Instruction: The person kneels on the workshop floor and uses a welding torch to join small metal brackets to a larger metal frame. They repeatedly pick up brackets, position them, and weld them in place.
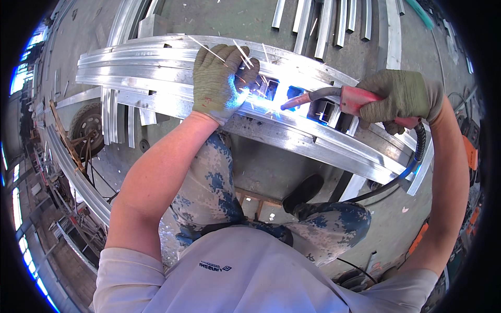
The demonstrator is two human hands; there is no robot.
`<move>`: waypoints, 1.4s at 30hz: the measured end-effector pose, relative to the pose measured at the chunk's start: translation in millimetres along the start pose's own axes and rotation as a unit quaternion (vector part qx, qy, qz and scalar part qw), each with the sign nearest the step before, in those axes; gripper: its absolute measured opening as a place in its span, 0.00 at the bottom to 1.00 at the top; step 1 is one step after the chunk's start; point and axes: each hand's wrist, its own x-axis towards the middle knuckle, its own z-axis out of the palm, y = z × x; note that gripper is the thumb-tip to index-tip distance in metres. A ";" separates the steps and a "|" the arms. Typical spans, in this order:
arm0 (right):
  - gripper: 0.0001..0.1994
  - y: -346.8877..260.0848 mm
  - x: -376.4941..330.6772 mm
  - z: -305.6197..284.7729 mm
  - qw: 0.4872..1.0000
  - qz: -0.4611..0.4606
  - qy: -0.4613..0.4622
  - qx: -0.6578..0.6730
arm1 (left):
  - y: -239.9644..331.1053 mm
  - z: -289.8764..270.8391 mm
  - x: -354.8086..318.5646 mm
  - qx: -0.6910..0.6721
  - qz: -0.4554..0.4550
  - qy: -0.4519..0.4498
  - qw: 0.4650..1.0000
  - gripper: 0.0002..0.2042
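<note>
My right hand (399,96), in a green work glove, is closed around the red handle of a welding torch (359,100). The torch's nozzle points left, at a bright blue-white arc with sparks flying up from it. Just left of the arc, my left hand (215,86), gloved alike, rests on the long silvery metal profiles (135,65). Its fingers are curled and pressed together, and what they hold, if anything, is hidden. Glare washes out the metal around the arc. Dark openings and short crosspieces show between the profiles right of it.
A black and blue cable (396,180) curves down from the torch past the profiles' right end. Several short metal channels (326,26) lie on the floor beyond. A wheel (87,129) stands at the left, by more metal lengths. My legs (209,182) are close below the profiles.
</note>
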 end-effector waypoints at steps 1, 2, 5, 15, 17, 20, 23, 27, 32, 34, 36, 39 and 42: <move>0.23 1.7 -2.2 1.1 1.000 0.004 0.000 0.006 | 0.4 0.4 1.0 -0.010 0.006 -0.002 1.000 0.15; 0.23 1.7 3.0 -0.4 1.000 -0.004 -0.002 -0.002 | -1.7 -1.2 -1.6 -0.010 0.002 -0.006 1.000 0.15; 0.22 3.8 14.8 -3.3 0.999 -0.029 -0.001 -0.024 | -8.7 0.6 -9.7 0.019 0.002 0.005 1.000 0.16; 0.23 0.1 10.0 -2.4 1.000 -0.023 0.003 -0.020 | -5.8 -1.5 -1.3 0.023 0.018 -0.001 1.000 0.16; 0.23 0.6 9.1 -0.9 1.000 -0.026 0.009 -0.014 | -7.2 1.4 -2.1 0.005 0.033 0.019 0.999 0.14; 0.20 -6.2 -0.1 2.2 0.999 -0.021 0.036 -0.024 | -4.3 3.7 -2.4 0.015 -0.001 0.011 1.000 0.14; 0.20 -0.7 -8.2 -0.5 0.998 -0.019 0.063 0.010 | -5.4 3.7 -2.2 0.017 -0.004 0.011 1.000 0.14; 0.21 11.9 -20.5 -0.1 0.996 0.023 0.070 0.042 | -4.3 4.3 -0.4 0.017 -0.004 0.011 1.000 0.14; 0.20 27.5 -25.0 -0.6 0.996 0.032 0.051 0.063 | -5.3 3.8 0.5 0.018 -0.007 -0.002 1.000 0.14; 0.20 31.1 -23.9 -0.9 0.997 0.029 0.049 0.061 | -8.6 5.4 -0.5 0.022 0.007 0.008 1.000 0.14; 0.21 32.0 -21.7 -0.6 0.997 0.025 0.043 0.060 | -7.4 3.4 -1.1 0.014 -0.021 -0.017 1.000 0.16; 0.22 28.9 -21.5 -0.6 0.997 0.045 0.047 0.028 | -6.6 2.7 0.3 0.017 -0.007 -0.006 1.000 0.15; 0.23 24.2 -23.1 2.7 0.997 0.057 0.053 -0.028 | -5.3 3.1 2.7 0.007 -0.016 -0.018 1.000 0.16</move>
